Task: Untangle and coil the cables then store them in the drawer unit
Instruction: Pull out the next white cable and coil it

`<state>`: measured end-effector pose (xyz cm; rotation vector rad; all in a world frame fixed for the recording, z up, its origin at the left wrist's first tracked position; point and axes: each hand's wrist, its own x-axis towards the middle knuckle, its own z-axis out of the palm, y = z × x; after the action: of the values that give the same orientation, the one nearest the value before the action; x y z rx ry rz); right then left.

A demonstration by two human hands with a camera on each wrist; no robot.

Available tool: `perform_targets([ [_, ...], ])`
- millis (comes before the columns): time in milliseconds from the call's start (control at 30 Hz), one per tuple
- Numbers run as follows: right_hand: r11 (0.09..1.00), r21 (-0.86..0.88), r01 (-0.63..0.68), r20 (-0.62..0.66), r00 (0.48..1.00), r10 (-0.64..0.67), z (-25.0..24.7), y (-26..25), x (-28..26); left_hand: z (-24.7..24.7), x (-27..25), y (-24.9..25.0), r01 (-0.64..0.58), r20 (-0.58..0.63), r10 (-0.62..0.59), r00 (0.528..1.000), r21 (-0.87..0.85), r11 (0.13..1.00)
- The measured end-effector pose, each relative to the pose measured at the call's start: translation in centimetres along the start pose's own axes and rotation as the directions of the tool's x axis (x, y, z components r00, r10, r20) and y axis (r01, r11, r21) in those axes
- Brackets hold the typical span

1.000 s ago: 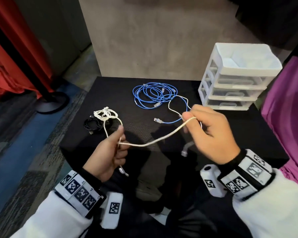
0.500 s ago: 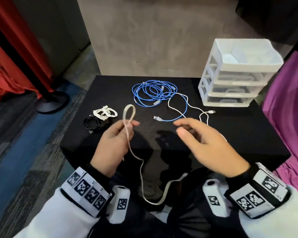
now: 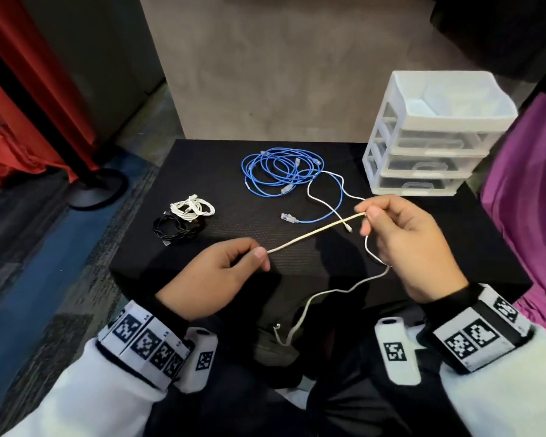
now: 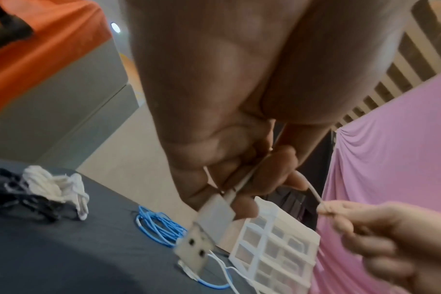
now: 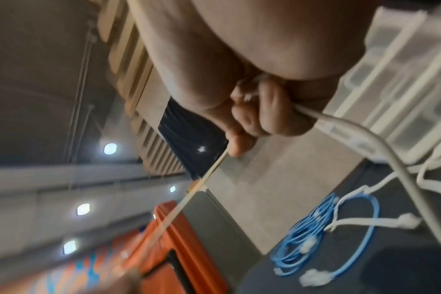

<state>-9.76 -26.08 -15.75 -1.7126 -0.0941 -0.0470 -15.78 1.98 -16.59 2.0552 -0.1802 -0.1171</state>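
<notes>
A beige cable (image 3: 316, 233) is stretched taut between my two hands above the black table (image 3: 221, 159). My left hand (image 3: 259, 258) pinches one end; in the left wrist view its USB plug (image 4: 215, 214) sticks out below the curled fingers. My right hand (image 3: 368, 216) pinches the cable further along, and the rest (image 5: 380, 143) hangs down off the table's front edge. A tangled blue cable (image 3: 281, 171) with a thin white cable (image 3: 323, 203) through it lies at the back. A coiled white cable (image 3: 193, 208) and a coiled black cable (image 3: 174, 227) lie at the left.
A white three-drawer unit (image 3: 432, 137) stands at the table's back right corner, its drawers closed and its top tray open. A purple cloth (image 3: 530, 197) hangs at the right. A red curtain and a black stand base (image 3: 95, 190) are on the floor at the left.
The left hand held a small loop upright while the right hand was open and off the cable. Now the right hand pinches the cable and it is pulled straight between both hands.
</notes>
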Motion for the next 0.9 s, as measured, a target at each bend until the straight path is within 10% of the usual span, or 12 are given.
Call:
perform_targets([
  [133,0.695,-0.678,0.238,0.123,0.97,-0.212,-0.5,1.4,-0.8,0.6,0.1,0.3,0.062,-0.001,-0.064,0.998,-0.222,0.973],
  [200,0.598,-0.714,0.365,0.289,0.931,-0.223,1.0,1.3,-2.0,1.5,0.3,1.2,0.061,0.034,-0.055,0.998,-0.214,0.975],
  [333,0.792,-0.421,0.442,0.511,0.837,-0.196,3.6,0.2,-3.0,3.1,0.7,2.6,0.069,0.099,-0.042,0.994,-0.295,0.953],
  [433,0.906,-0.292,0.306,0.415,0.894,-0.169,3.4,-0.1,-2.4,3.0,0.7,2.5,0.101,0.11,-0.065,0.992,-0.371,0.923],
  [733,0.768,-0.5,0.401,0.235,0.916,-0.325,3.4,2.2,-2.6,2.4,0.2,3.1,0.281,0.277,-0.175,0.945,-0.41,0.868],
  [900,0.769,-0.567,0.296,0.286,0.946,-0.153,4.3,4.2,-3.0,3.0,0.5,4.1,0.31,0.257,-0.176,0.95,-0.716,0.626],
])
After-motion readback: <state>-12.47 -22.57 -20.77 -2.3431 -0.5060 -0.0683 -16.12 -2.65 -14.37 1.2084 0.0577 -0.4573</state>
